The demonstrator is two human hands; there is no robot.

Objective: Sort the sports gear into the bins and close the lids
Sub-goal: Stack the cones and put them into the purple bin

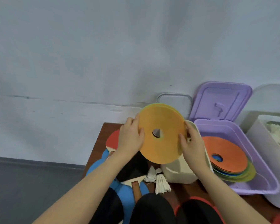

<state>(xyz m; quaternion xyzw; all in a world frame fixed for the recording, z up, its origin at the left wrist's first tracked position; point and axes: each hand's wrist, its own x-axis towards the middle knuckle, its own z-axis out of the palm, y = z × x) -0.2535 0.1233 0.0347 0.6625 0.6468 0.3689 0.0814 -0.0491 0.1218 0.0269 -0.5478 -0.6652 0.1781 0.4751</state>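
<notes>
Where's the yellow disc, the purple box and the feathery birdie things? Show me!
yellow disc (166, 143): head view, on its flat face right of the centre hole.
purple box (265, 183): head view, on its right inner wall.
shuttlecocks (162, 185): head view, on the white feathers of the nearer one.

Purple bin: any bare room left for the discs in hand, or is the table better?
Purple bin: bare floor behind and right of its disc stack. Table: bare strip along the left edge beside the red paddle; crowded in the middle with paddles, shuttlecocks and cream bin.
</notes>
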